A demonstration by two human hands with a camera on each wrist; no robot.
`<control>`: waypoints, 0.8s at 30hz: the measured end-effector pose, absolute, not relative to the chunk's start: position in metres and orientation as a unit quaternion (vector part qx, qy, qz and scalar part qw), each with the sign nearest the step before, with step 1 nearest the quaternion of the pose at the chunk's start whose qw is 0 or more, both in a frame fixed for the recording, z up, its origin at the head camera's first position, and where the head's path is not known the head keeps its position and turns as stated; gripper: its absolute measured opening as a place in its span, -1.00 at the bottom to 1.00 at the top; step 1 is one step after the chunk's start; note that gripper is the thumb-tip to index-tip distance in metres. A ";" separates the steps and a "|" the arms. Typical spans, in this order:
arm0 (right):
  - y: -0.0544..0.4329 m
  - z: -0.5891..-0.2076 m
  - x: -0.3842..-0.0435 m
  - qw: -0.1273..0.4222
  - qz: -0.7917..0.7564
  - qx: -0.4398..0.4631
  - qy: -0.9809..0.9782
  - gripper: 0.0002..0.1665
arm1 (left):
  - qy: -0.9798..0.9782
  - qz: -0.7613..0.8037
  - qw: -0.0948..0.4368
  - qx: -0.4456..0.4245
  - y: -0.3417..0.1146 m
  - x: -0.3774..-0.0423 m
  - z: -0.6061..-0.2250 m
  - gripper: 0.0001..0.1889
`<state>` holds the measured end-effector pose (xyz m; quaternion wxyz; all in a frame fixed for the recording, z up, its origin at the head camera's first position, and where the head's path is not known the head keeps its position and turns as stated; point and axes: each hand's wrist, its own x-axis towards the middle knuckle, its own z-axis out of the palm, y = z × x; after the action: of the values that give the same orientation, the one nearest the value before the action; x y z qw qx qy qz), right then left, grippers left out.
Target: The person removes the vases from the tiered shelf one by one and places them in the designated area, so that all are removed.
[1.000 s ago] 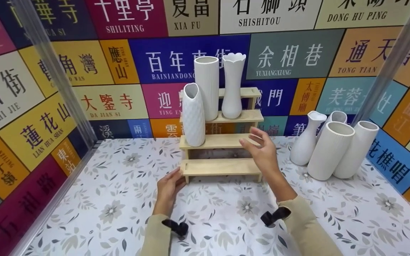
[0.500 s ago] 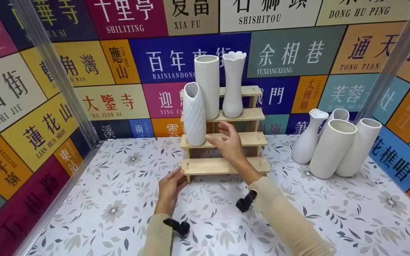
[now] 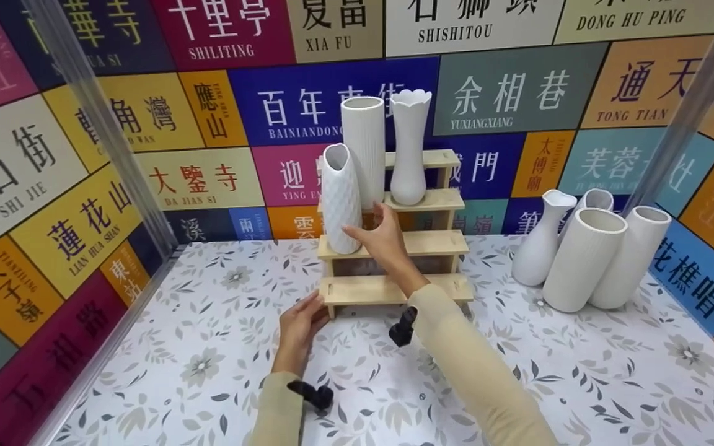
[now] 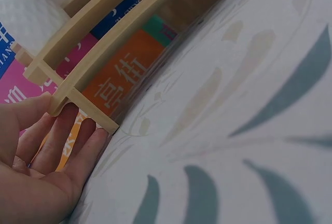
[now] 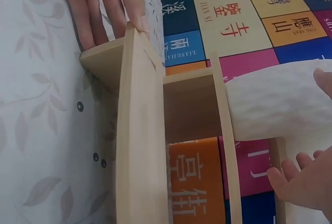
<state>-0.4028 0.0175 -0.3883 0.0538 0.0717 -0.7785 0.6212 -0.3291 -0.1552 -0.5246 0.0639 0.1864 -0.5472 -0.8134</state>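
A stepped wooden display stand (image 3: 388, 290) stands on the table. My left hand (image 3: 298, 325) grips the left end of its lowest board, thumb on the board's corner and fingers against the side panel (image 4: 92, 111). On the second step stands a white vase with a textured surface (image 3: 339, 198). Around its lower right side my right hand (image 3: 387, 238) is spread, thumb in front and fingers toward the back; the right wrist view shows the fingers (image 5: 290, 175) beside the vase's wall. A ribbed cylinder vase (image 3: 363, 148) and a scalloped-rim vase (image 3: 409, 148) stand one step higher.
Several white vases (image 3: 583, 260) are grouped at the right of the table. The flower-patterned tabletop (image 3: 196, 322) meets walls covered in coloured name panels (image 3: 307, 93). Clear upright posts (image 3: 109, 136) rise at the corners.
My right hand has moved left from the stand's right side to the textured vase, its thumb now overlapping the vase. The left hand has stayed at the stand's left end.
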 end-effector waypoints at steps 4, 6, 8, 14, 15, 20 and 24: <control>0.011 -0.385 -0.408 0.056 0.616 0.070 -0.783 0.14 | -0.548 -0.814 0.063 0.182 -0.155 -0.328 -0.524 -0.52; 0.009 -0.385 -0.410 0.063 0.616 0.068 -0.782 0.13 | -0.550 -0.813 0.063 0.182 -0.154 -0.328 -0.524 -0.52; 0.007 -0.386 -0.411 0.082 0.616 0.070 -0.780 0.08 | -0.553 -0.811 0.063 0.181 -0.154 -0.328 -0.525 -0.53; 0.001 -0.390 -0.411 0.120 0.624 0.092 -0.767 -0.06 | -0.570 -0.798 0.063 0.186 -0.153 -0.329 -0.525 -0.56; -0.001 -0.390 -0.411 0.119 0.625 0.095 -0.766 -0.05 | -0.571 -0.796 0.061 0.189 -0.153 -0.330 -0.525 -0.56; -0.009 -0.393 -0.412 0.119 0.626 0.100 -0.764 0.00 | -0.567 -0.798 0.057 0.195 -0.152 -0.330 -0.525 -0.58; -0.015 -0.395 -0.413 0.118 0.622 0.096 -0.768 0.03 | -0.563 -0.802 0.063 0.191 -0.154 -0.329 -0.526 -0.56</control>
<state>-0.4129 -0.0150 -0.3951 0.1178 0.0962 -0.7677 0.6224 -0.3295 -0.1541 -0.5256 0.0630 0.1914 -0.5628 -0.8016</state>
